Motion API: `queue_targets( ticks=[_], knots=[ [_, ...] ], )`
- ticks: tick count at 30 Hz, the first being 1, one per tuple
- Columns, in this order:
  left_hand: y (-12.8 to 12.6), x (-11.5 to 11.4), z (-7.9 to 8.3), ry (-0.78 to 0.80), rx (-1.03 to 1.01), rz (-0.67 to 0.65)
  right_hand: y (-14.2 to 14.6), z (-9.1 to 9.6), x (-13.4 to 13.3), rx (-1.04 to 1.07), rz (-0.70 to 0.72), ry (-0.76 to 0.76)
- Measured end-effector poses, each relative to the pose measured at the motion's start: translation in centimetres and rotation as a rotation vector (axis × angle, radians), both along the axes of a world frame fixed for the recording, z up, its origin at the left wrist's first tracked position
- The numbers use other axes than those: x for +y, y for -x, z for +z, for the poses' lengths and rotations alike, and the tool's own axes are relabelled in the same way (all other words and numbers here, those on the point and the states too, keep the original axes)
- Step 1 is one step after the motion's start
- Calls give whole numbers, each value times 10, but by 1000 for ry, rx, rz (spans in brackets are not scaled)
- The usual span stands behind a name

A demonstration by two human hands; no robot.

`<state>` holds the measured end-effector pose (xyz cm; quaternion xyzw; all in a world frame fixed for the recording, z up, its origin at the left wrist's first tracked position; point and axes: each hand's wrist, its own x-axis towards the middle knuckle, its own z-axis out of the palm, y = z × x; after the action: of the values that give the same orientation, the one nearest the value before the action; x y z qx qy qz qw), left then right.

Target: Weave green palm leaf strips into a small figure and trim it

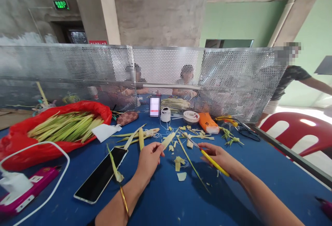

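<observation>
My left hand [150,158] pinches a pale, flat strip of dried husk [169,141] between thumb and fingers, its free end pointing away from me. To the right, my right hand [218,158] is closed around yellow-handled scissors [213,163], seen nearly edge-on, with their thin metal blades angled toward the far left. The blade tips lie beside the husk strip, apart from it as far as I can see. Cut husk scraps [178,163] and a long thin green stalk [193,165] lie on the blue table [166,205] between and beyond my hands.
At left are a red bag [103,110] of green husk leaves [64,125], a phone [101,177] and a purple power strip [33,188]. Farther back stand white thread [165,115], a tape roll [191,116] and an orange packet [208,123]. A perforated metal screen [166,63] separates other people.
</observation>
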<state>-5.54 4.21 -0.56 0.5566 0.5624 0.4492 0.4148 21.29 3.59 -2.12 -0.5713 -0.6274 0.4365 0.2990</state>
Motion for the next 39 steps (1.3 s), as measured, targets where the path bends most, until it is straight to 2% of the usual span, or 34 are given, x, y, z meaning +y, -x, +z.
queue_targets(
  ticks=[2, 6, 11, 16, 29, 32, 36, 39],
  knots=[
    [1, 2, 0, -17, -30, 39, 9, -1, -4, 109, 47, 60],
    [2, 3, -3, -30, -63, 80, 20, 1, -11, 164, 188, 37],
    [-2, 0, -7, -15, -45, 12, 29, 6, -17, 119, 244, -8],
    [-8, -2, -14, 0, 34, -100, 37, 8, -18, 106, 232, -13],
    [-6, 2, -18, -6, 87, -112, 40, 6, -12, -30, 141, -26],
    [-5, 0, -15, -28, 189, -119, 39, 5, -11, -203, 46, -116],
    [-7, -9, -3, -96, 433, -137, 32, 1, -8, -697, -157, -246],
    [-9, -16, 3, -159, 588, -161, 28, -4, -7, -943, -156, -229]
  ],
)
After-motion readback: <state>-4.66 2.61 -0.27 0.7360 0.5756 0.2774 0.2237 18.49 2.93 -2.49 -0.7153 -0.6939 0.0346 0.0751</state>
